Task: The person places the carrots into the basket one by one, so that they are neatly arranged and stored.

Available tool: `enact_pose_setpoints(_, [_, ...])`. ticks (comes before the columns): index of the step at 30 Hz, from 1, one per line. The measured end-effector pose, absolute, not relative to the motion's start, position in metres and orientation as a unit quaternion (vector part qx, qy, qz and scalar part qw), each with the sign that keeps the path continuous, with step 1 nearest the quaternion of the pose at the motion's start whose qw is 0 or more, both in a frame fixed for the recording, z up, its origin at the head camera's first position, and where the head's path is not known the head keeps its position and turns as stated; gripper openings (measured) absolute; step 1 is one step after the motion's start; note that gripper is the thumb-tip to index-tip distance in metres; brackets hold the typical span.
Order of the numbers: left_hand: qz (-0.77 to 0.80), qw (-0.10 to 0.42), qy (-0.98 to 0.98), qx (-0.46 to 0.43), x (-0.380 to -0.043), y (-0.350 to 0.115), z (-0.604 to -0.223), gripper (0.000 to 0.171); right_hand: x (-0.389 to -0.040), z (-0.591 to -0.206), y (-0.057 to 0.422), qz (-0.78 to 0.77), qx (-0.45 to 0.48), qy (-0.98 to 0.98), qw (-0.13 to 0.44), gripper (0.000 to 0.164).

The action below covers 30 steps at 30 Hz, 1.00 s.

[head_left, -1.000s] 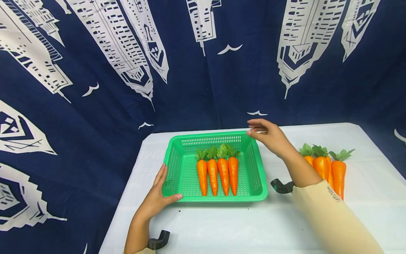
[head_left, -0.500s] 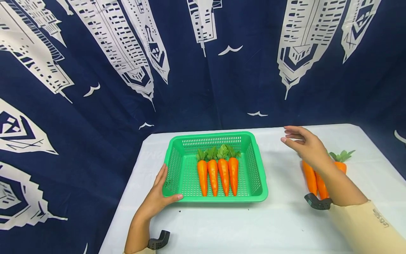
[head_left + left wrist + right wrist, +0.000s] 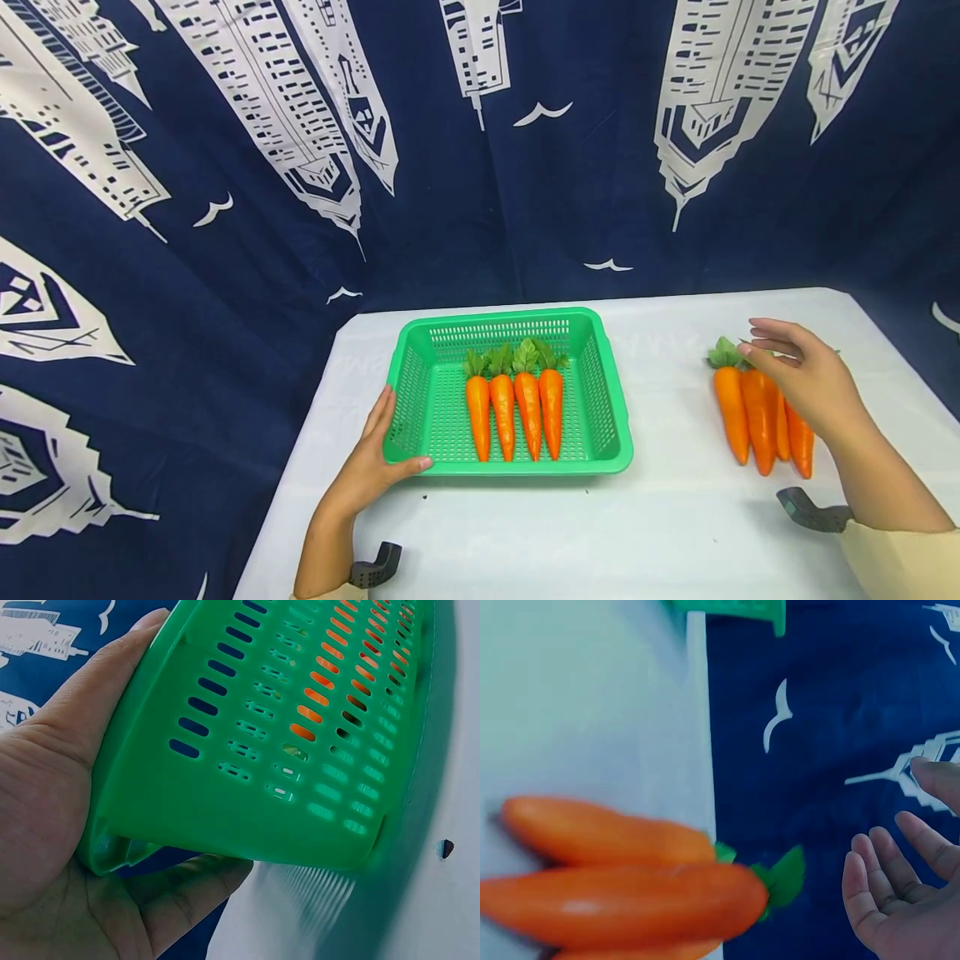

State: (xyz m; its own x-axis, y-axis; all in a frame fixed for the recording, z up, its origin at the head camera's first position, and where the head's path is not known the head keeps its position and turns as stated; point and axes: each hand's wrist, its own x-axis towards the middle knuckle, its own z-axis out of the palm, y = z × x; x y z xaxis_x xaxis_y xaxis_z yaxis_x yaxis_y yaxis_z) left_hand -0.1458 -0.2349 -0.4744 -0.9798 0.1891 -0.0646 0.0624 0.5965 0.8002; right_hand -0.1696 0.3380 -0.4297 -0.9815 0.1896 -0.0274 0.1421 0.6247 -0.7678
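In the head view, a green plastic basket [image 3: 517,468] with slotted sides holds several orange carrots [image 3: 528,417] with leafy tops, side by side. My left hand [image 3: 367,475] grips its near left corner, thumb over the front rim and fingers along the left side. The left wrist view shows the hand [image 3: 52,825] wrapped about the basket's corner [image 3: 172,810]. My right hand [image 3: 810,379], fingers loosely bent and holding nothing, is over a bunch of carrots [image 3: 759,417] on the right, hiding part of their tops. Those carrots [image 3: 622,904] lie beside the hand [image 3: 907,892] in the right wrist view.
A white cloth [image 3: 585,542] covers the table. Behind it hangs a navy curtain [image 3: 525,217] printed with white buildings and birds. Black wrist cameras sit on both wrists, the right one [image 3: 813,510] near the carrot tips.
My right hand has moved from the basket's far right corner rightward to above the loose carrots. The left hand and basket have stayed in place.
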Motion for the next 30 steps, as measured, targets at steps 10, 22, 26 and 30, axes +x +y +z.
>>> enact_pose_setpoints(10, [0.437, 0.067, 0.894, 0.074, -0.146, -0.236, -0.474, 0.123, -0.154, -0.456, 0.356, 0.411, -0.162, -0.897, 0.020, 0.077])
enact_pose_setpoints(22, [0.441, 0.066, 0.892, 0.073, -0.146, -0.237, -0.475, 0.123, -0.151, -0.481, 0.355, 0.364, -0.157, -0.918, 0.025, 0.073])
enact_pose_setpoints(26, [0.445, 0.067, 0.890, 0.076, -0.146, -0.236, -0.475, 0.122, -0.153, -0.486, 0.356, 0.345, -0.158, -0.925, 0.028, 0.074])
enact_pose_setpoints(30, [0.447, 0.067, 0.889, 0.079, -0.146, -0.235, -0.475, 0.120, -0.154, -0.489, 0.356, 0.334, -0.161, -0.928, 0.029, 0.076])
